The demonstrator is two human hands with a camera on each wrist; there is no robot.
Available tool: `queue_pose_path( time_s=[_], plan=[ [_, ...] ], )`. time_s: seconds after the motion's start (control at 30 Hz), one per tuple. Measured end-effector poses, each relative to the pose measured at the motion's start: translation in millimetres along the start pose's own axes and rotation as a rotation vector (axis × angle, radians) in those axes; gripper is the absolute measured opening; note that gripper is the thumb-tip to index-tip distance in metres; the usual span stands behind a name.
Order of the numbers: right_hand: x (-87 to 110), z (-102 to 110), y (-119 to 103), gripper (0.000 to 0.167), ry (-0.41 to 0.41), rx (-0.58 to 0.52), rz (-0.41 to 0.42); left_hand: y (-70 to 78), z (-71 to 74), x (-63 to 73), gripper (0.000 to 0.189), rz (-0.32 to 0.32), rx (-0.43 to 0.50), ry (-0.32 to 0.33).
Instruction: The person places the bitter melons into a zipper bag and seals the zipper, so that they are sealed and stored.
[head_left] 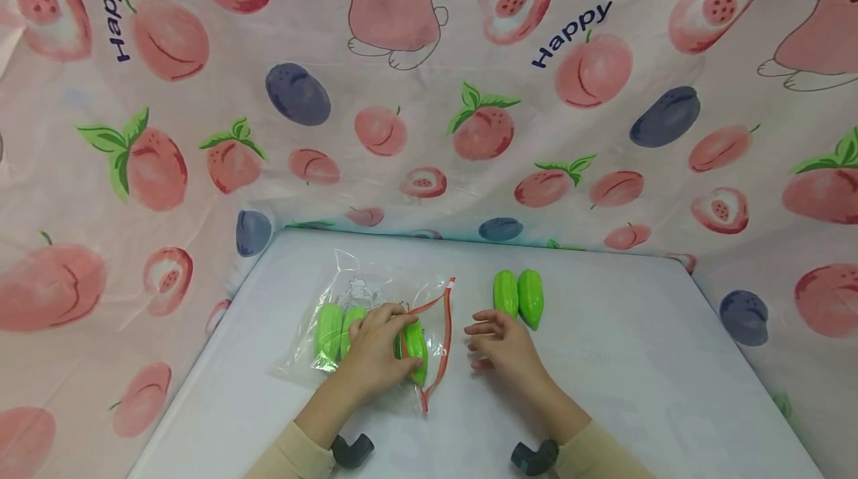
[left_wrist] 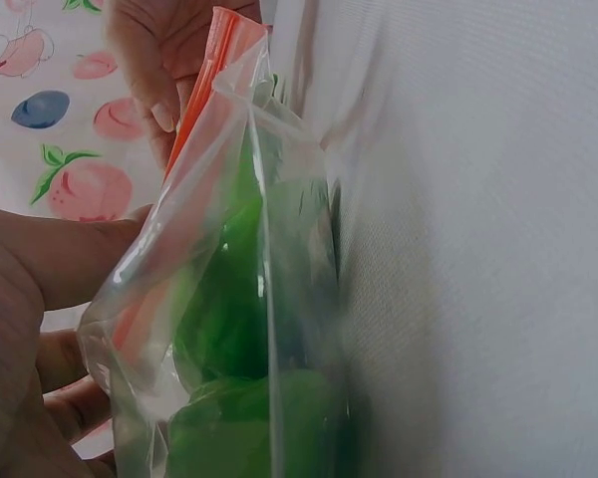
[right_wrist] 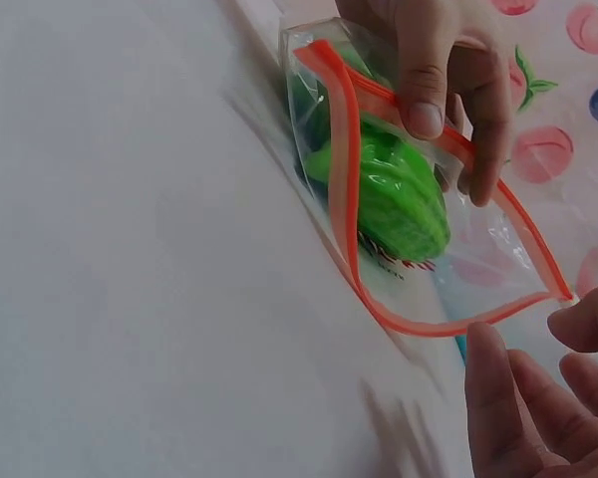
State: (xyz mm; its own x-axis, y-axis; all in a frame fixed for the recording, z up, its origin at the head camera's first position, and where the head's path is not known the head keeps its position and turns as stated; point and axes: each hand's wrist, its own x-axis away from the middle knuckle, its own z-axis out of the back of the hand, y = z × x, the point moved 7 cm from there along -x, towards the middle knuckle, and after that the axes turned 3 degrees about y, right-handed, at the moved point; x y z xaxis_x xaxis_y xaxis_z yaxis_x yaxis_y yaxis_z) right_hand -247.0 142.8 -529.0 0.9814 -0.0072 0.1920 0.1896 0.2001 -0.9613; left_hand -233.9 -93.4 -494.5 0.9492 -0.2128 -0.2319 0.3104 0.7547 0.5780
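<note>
A clear zip bag (head_left: 382, 281) with an orange zip edge (head_left: 447, 330) lies on the table, its mouth gaping to the right. Several green ribbed toy vegetables are inside; one (head_left: 416, 352) lies just within the mouth, another (head_left: 328, 334) deeper at the left. My left hand (head_left: 378, 352) reaches over the bag and pinches the upper edge of its mouth, as the right wrist view (right_wrist: 424, 90) shows. Just right of the mouth, my right hand (head_left: 506, 352) holds nothing, its fingers spread and slightly bent. Two more green vegetables (head_left: 531, 299) lie side by side beyond it.
The white table (head_left: 637, 375) extends to the right and front. A cloth printed with peaches (head_left: 395, 92) hangs behind and at both sides. Dark curved pieces (head_left: 353, 451) sit at both wrists by the sleeves.
</note>
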Motion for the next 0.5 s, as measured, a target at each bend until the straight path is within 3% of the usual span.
queue_pose_path(
  time_s=[0.5],
  plan=[
    [-4.1, 28, -11, 0.044, 0.058, 0.037, -0.003, 3.4, 2.1, -1.5, 0.070, 0.019, 0.009, -0.019]
  ],
)
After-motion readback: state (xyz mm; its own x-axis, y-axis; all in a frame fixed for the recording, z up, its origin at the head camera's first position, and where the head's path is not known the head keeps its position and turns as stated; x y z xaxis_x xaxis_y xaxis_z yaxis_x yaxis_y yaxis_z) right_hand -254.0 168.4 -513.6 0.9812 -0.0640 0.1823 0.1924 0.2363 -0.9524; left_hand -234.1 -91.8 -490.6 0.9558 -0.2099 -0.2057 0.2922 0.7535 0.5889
